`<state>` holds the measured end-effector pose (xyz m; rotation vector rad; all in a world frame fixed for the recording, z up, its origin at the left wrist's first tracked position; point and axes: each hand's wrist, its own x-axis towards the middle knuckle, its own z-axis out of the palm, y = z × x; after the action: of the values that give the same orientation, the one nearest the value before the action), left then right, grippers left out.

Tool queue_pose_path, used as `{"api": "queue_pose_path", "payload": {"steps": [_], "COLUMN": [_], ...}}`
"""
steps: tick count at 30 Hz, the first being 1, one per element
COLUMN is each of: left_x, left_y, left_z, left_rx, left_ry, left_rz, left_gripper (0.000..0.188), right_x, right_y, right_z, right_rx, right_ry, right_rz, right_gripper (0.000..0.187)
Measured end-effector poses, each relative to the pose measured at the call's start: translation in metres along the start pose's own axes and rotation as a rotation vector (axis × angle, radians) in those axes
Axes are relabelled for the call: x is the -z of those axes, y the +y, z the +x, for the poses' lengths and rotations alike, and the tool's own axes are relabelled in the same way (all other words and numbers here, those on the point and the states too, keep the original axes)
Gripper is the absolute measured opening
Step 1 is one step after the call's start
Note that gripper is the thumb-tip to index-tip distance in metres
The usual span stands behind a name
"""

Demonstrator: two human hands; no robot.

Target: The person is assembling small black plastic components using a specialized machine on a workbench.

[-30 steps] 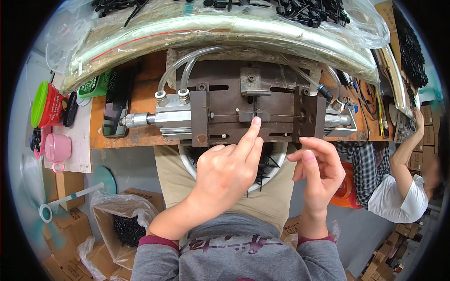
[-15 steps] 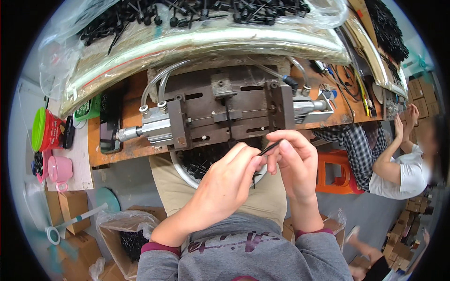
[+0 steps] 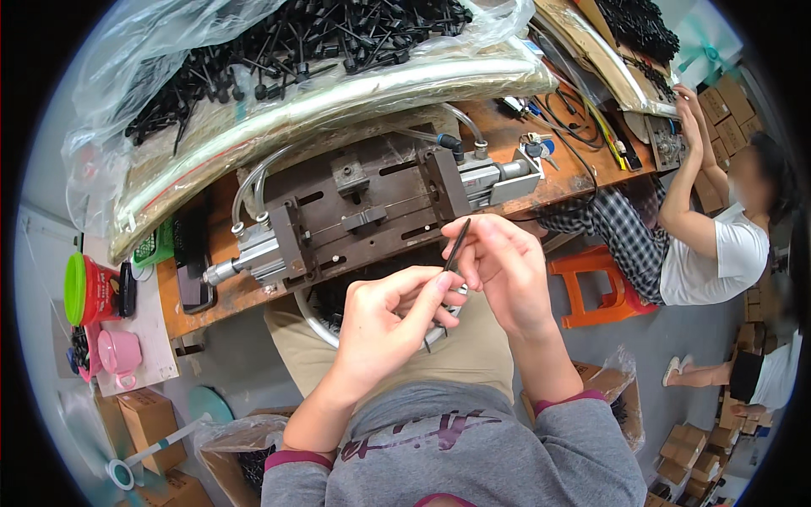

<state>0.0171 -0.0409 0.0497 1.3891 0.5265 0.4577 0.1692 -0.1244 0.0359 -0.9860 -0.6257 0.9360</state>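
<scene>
A thin black rod (image 3: 458, 243) stands tilted between my two hands, over my lap. My left hand (image 3: 384, 317) pinches its lower end with the thumb, and the other fingers are curled. The bent fingertips of my right hand (image 3: 511, 270) close on its upper part. Just beyond my hands, a dark metal fixture (image 3: 384, 245) sits at the bench edge, with an air cylinder (image 3: 262, 253) on its left and another cylinder (image 3: 490, 179) on its right. Below, a light-rimmed container (image 3: 314, 321) of black parts is mostly hidden by my left hand.
A heap of black plastic parts (image 3: 321, 38) lies on plastic sheeting behind the fixture. Left on the bench are a phone (image 3: 194, 270), a red tub (image 3: 97, 291) and a pink cup (image 3: 118, 351). An orange stool (image 3: 583, 287) and a seated co-worker (image 3: 710, 245) are at right.
The view has turned, so the bench sits tilted and further left. The rod is now more upright between my hands. A black piece across the fixture's middle no longer shows there.
</scene>
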Motion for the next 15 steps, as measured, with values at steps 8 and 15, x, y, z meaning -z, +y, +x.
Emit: {"api": "queue_pose_path", "payload": {"steps": [8, 15], "left_x": [-0.002, 0.019], "left_y": [0.002, 0.024], "left_z": [-0.017, -0.039], "left_rx": [-0.081, -0.426], "left_ry": [0.027, 0.195], "left_rz": [-0.024, 0.181], "left_gripper": [0.019, 0.014], "right_x": [-0.018, -0.062], "right_y": [-0.012, -0.015], "right_z": [-0.009, 0.004], "right_rx": [-0.003, 0.272], "right_ry": [-0.017, -0.041], "right_rz": [-0.101, -0.15], "right_gripper": [0.015, 0.01]}}
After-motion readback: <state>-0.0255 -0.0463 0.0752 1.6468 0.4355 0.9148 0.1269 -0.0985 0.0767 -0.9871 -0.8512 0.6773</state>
